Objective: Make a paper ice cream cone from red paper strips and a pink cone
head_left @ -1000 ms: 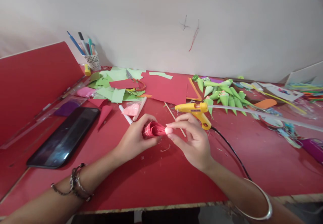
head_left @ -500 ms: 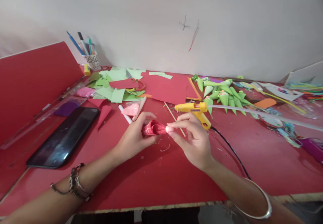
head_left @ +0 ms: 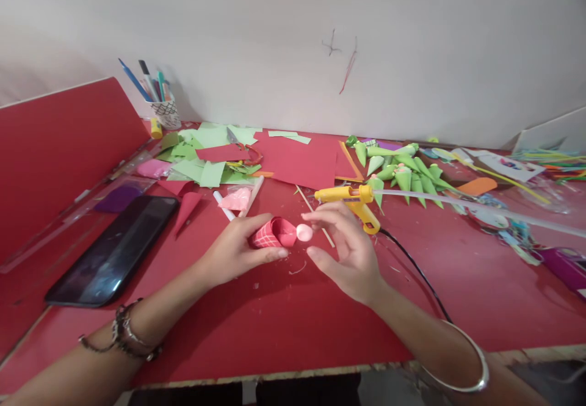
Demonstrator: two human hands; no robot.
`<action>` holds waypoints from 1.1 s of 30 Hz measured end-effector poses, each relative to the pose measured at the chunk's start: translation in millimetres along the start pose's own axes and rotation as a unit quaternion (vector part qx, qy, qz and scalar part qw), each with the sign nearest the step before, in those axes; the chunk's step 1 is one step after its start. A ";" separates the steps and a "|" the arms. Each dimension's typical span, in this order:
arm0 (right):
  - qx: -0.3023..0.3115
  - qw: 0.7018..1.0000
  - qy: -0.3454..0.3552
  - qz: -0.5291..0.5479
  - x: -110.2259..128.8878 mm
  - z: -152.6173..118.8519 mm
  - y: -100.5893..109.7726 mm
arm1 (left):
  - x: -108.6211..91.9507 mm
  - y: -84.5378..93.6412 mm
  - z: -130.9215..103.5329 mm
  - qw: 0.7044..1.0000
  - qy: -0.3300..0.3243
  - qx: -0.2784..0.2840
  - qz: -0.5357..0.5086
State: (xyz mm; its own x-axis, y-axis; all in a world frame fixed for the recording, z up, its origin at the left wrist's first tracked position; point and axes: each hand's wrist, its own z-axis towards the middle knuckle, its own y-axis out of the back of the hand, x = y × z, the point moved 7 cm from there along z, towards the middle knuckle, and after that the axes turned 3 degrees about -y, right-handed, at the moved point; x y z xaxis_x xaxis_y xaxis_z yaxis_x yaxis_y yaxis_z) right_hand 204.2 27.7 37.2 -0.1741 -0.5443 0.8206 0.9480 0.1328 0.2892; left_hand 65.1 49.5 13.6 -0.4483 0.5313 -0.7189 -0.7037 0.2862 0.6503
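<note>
My left hand is closed around a rolled red paper cone with white grid lines, its open mouth facing right. At the tip of the cone's flap sits a small pale pink ball, which looks like soft clay. Close to the ball's right side, my right hand has its thumb and fingers apart and holds nothing. Behind that hand lies a yellow hot glue gun with a long clear glue stick in it. A lump of pink clay in plastic rests beyond my left hand.
A black phone lies at left, near red paper pieces. Green paper scraps and scissors are at the back. Several green paper cones sit at right. The glue gun's black cord runs toward the front edge.
My right thumb and fingers have spread and let go of the pink ball, which stays at the flap's tip. The cone has turned slightly, showing more of its mouth.
</note>
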 end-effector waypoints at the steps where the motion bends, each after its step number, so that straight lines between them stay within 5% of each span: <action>1: 0.014 1.000 0.001 0.021 0.3 0.2 -1.6 | -0.3 -2.1 -0.3 1.000 -0.006 0.016 -0.008; 7: 0.034 0.998 0.008 0.044 3.7 1.4 -3.4 | 0.9 -11.5 -2.7 0.995 -0.012 0.084 -0.050; 33: 0.014 1.000 0.013 -0.005 6.8 1.2 0.4 | -4.4 -17.0 -3.2 0.986 -0.041 0.123 -0.106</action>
State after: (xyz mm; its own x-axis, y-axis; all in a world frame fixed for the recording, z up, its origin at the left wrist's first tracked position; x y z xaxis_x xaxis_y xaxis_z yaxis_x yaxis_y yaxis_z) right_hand 203.1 25.1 43.5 -0.1763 -0.5678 0.8041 0.9385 0.1493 0.3112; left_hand 77.2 39.7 4.9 -0.2531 0.4982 -0.8293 -0.6178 0.5764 0.5348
